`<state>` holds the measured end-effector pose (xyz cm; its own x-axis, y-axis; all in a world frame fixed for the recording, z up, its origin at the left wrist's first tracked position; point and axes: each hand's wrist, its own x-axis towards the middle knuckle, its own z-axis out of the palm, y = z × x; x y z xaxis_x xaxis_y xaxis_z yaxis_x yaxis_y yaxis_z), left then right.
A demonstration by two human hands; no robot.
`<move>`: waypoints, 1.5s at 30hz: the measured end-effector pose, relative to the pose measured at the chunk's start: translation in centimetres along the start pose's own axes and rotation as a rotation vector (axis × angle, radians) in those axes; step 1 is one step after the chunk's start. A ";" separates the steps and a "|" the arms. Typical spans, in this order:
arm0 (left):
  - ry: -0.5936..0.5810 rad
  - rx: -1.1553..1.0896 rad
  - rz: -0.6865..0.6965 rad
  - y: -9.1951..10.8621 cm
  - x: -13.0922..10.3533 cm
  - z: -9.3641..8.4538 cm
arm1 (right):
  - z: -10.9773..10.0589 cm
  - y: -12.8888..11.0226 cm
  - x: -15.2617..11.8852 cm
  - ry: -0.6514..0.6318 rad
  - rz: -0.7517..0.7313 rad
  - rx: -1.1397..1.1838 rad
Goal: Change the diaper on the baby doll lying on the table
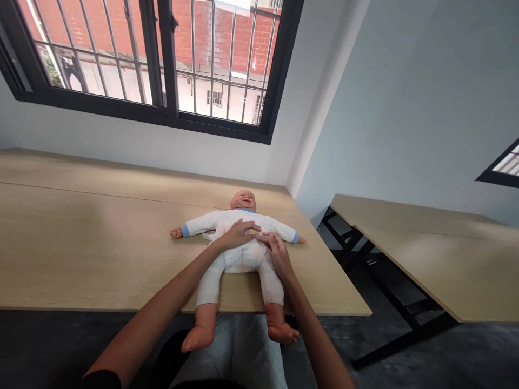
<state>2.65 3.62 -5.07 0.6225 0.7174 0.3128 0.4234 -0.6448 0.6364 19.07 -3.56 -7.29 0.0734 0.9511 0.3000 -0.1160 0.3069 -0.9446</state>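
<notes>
A baby doll (245, 256) in a white outfit with blue cuffs and collar lies on its back on the wooden table (101, 243). Its arms are spread, and its bare feet hang over the front edge. My left hand (239, 234) lies across the doll's belly with the fingers stretched out toward the right. At the right side of the belly, my right hand (278, 248) has its fingers bent together at the clothing near the waist. What they pinch, if anything, is too small to make out. The two hands' fingertips are close together.
Behind the table are a wall and a barred window (162, 108) with a dark frame. Another wooden table (430, 237) on black legs stands to the right, across a gap. The near table edge runs just in front of my legs.
</notes>
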 end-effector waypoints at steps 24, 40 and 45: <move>0.104 -0.274 0.079 -0.8 0.0 -0.1 | -0.6 -0.4 -0.7 -0.172 -0.098 -0.111; 0.664 -0.490 -0.149 -3.5 -4.7 -5.1 | -1.0 -0.2 -1.0 0.089 -0.140 -0.241; 0.563 -0.393 -0.272 -5.7 -7.7 -7.0 | -1.4 0.2 -0.5 0.394 -0.121 -0.240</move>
<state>-9.15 3.58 -6.20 0.0522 0.9333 0.3553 0.1814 -0.3587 0.9157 20.42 -4.01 -7.77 0.4475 0.8094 0.3802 0.1448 0.3539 -0.9240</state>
